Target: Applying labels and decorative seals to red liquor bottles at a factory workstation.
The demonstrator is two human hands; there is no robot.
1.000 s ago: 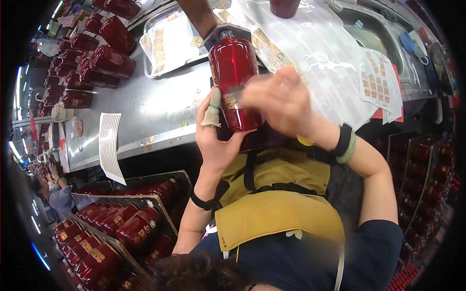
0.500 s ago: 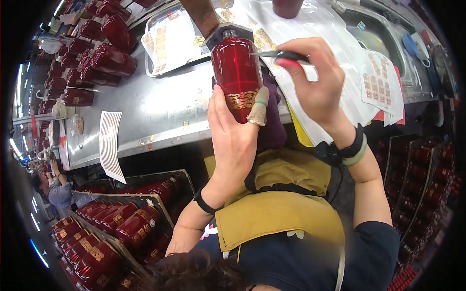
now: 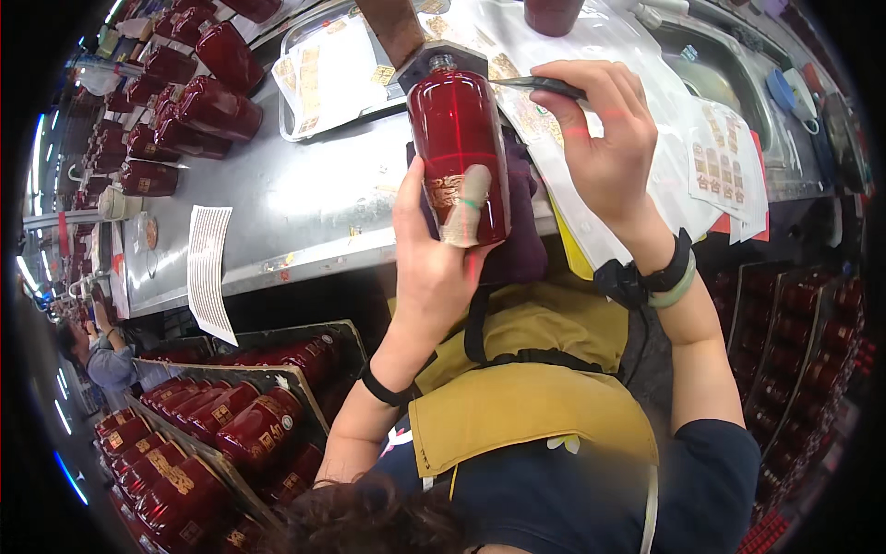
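Red glass catches the light where the person's left hand (image 3: 434, 268) wraps round the lower body of a red bottle (image 3: 459, 152), fingers closed on it and a taped thumb (image 3: 468, 205) pressed flat beside its gold label (image 3: 446, 189); the bottle is held up over the near edge of the steel worktable (image 3: 305, 198), neck pointing away from the person. Their right hand (image 3: 604, 143) is pinched shut on a slim dark pair of tweezers (image 3: 535, 86), the tip lying just beside the bottle's shoulder. White sheets of small gold stickers (image 3: 724, 162) lie under and beside that hand. More red bottles (image 3: 198, 88) crowd the far left of the table, and others fill crates (image 3: 217, 420) down by the person's left side. A striped white strip (image 3: 209, 268) hangs over the table edge
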